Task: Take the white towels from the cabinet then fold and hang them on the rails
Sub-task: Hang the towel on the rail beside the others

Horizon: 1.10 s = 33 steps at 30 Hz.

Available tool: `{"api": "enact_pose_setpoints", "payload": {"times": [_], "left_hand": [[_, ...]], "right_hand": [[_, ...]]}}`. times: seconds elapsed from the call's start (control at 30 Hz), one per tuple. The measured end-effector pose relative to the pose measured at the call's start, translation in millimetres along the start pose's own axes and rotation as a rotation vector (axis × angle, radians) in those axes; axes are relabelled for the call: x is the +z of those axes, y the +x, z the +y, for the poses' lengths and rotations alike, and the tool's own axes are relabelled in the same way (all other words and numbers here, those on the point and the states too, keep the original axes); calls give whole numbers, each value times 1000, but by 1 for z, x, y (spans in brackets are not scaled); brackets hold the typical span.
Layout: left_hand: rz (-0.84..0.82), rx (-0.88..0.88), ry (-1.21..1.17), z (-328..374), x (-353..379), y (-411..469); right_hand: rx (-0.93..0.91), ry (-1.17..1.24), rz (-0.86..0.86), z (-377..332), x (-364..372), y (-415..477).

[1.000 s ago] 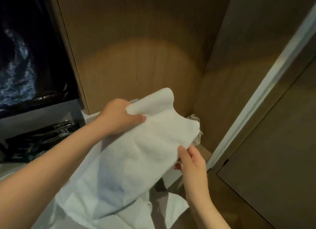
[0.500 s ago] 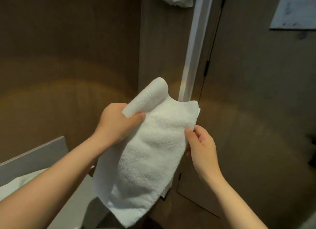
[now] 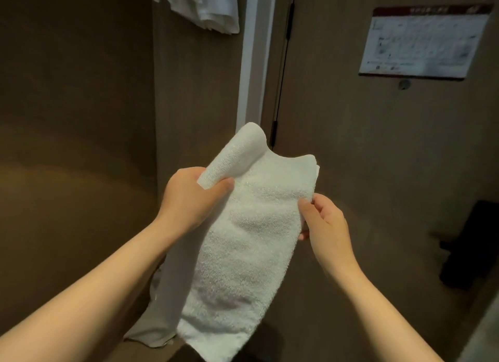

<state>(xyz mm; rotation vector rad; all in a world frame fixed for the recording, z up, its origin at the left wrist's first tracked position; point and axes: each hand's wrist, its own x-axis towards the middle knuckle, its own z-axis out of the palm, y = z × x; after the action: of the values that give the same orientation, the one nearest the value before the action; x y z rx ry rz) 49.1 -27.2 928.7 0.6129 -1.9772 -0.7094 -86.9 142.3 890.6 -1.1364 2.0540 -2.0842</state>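
Plainly, the white towel (image 3: 243,240) is pinched by left hand (image 3: 189,197) and right hand (image 3: 324,224), yet its apparently loose top corner could be dropped.

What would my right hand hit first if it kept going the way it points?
The towel: your right hand pinches its edge, pointing up and left. Behind that, probably the white door frame, though depth is unclear.
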Motion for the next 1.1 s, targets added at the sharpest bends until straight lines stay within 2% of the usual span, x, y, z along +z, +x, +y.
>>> {"api": "enact_pose_setpoints", "payload": {"times": [0.27,0.5,0.87,1.1], "left_hand": [[-11,7,2,-42,27,79],[90,-46,79,-85,22,112],[480,-312,375,-122,-18,128],[750,-453,571,-107,-54,92]], "right_hand": [[-55,-21,-26,24,32,99],[-78,32,-178,52,86,165],[-177,272,-627,71,214,251],[-294,395,-932,48,289,246]]}}
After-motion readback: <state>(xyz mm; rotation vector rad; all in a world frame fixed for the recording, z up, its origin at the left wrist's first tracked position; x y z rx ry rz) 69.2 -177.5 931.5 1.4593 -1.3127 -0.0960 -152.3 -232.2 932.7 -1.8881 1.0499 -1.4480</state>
